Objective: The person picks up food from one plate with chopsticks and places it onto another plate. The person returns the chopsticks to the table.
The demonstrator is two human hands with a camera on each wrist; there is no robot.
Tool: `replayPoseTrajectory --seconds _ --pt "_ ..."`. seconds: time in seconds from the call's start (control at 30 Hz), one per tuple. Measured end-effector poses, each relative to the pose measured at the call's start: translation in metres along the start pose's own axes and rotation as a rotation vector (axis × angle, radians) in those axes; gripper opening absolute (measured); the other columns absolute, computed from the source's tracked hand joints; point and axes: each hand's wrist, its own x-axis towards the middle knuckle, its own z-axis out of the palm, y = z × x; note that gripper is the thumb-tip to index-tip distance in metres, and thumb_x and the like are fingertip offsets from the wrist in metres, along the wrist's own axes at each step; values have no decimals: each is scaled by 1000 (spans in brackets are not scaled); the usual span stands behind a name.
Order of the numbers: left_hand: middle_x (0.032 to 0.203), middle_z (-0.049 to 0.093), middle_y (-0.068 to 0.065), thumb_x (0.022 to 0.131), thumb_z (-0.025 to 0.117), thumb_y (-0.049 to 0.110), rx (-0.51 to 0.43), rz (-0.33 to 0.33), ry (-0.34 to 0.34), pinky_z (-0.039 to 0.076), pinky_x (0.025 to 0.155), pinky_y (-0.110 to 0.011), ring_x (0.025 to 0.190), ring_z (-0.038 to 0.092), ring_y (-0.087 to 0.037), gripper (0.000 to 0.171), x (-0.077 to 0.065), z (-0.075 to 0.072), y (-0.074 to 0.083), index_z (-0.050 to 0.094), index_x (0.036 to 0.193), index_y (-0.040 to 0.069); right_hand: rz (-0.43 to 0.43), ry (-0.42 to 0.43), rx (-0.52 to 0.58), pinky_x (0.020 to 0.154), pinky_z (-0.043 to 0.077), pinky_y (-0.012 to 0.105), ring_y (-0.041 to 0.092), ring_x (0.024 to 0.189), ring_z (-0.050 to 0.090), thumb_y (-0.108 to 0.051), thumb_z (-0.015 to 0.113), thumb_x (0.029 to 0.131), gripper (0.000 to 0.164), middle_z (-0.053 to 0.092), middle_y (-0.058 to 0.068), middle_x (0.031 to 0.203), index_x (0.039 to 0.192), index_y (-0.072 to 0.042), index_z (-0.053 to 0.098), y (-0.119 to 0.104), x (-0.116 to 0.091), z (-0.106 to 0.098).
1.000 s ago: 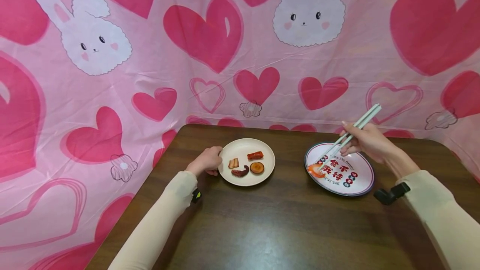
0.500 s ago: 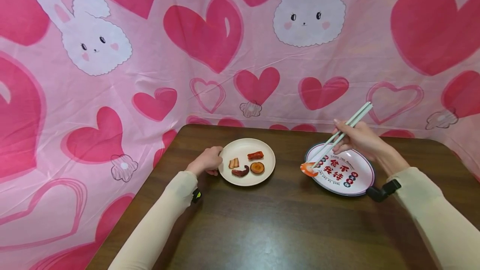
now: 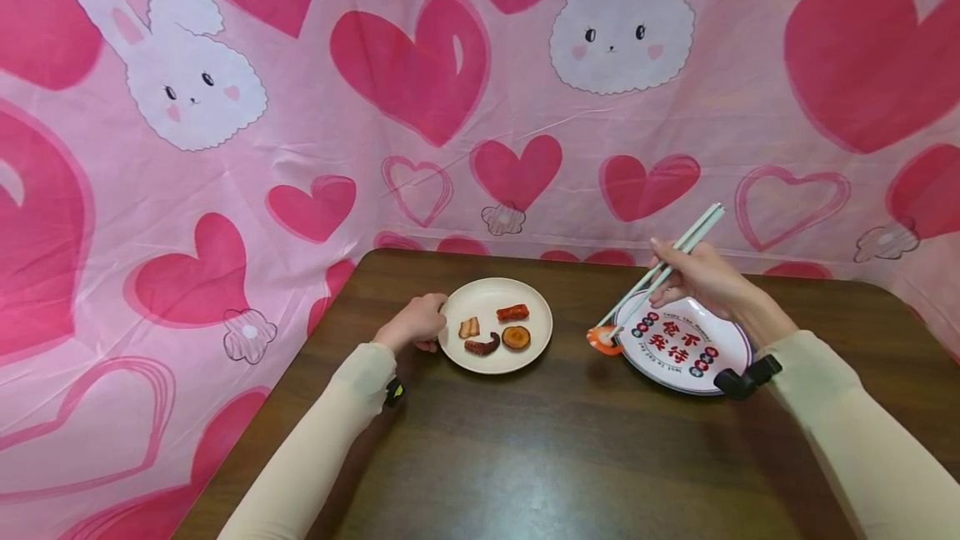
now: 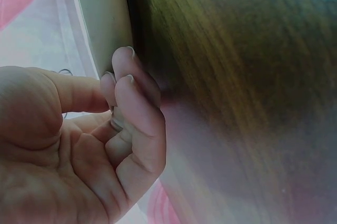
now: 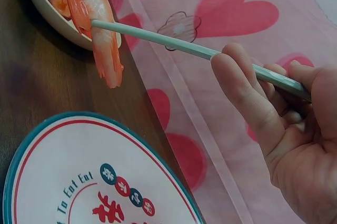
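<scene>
My right hand (image 3: 701, 277) holds pale green chopsticks (image 5: 158, 39) in its fingers. At their tips a peeled orange-and-white shrimp (image 3: 603, 340) hangs above the table, just left of the printed plate (image 3: 716, 330). My left hand (image 3: 412, 322) grips the left edge of a cream plate (image 3: 487, 297), its thumb and curled fingers at the rim in the left wrist view. On that plate lie a reddish-brown rib-like piece (image 3: 513, 313), a small bacon-like piece (image 3: 468, 327), a dark curled tentacle (image 3: 482, 346) and a round brown slice (image 3: 516, 338).
Both plates rest on a dark wooden table (image 3: 480, 440), cream at left and printed at right. Behind the table and along its left side hangs a pink cloth (image 3: 420, 115) with hearts and rabbits. A black camera mount (image 3: 748, 377) sits on the right wrist.
The right hand has moved left with the chopsticks, bringing the shrimp from over the printed plate's left edge to beyond its rim. The left hand and cream plate have stayed put.
</scene>
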Motion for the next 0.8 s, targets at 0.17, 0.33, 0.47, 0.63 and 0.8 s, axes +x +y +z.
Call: replayPoseTrajectory --seconds 0.17,0.33,0.47,0.63,0.8 --pt "90 66 -17 101 46 2 1 -7 2 59 48 -35 55 68 -24 42 1 0 -1 57 141 1 8 -5 8 66 63 45 27 65 76 -29 48 114 36 73 16 75 95 -3 65 1 4 4" --pt "96 65 -18 102 48 2 2 -18 5 59 49 -36 56 67 -24 44 2 -1 -2 55 145 0 9 -17 20 66 63 45 26 64 76 -28 47 114 37 72 14 74 94 -4 66 2 10 10" --pt "97 65 -18 102 48 2 -1 -18 1 59 49 -35 55 67 -24 45 0 -1 -1 53 147 0 4 -24 15 65 63 45 26 64 76 -28 47 114 37 72 14 74 93 -4 66 3 14 15" --pt "97 65 -19 102 48 3 -9 -17 3 59 49 -35 55 66 -23 46 -1 0 -1 52 148 0 -6 -44 25 64 63 45 25 63 76 -26 46 114 36 71 14 74 95 -2 64 4 18 20" --pt "102 65 -20 101 49 3 -12 -16 9 59 50 -35 54 65 -23 47 0 1 0 52 148 0 -8 -40 38 64 63 46 26 62 75 -27 48 113 37 70 15 74 97 2 62 6 24 29"
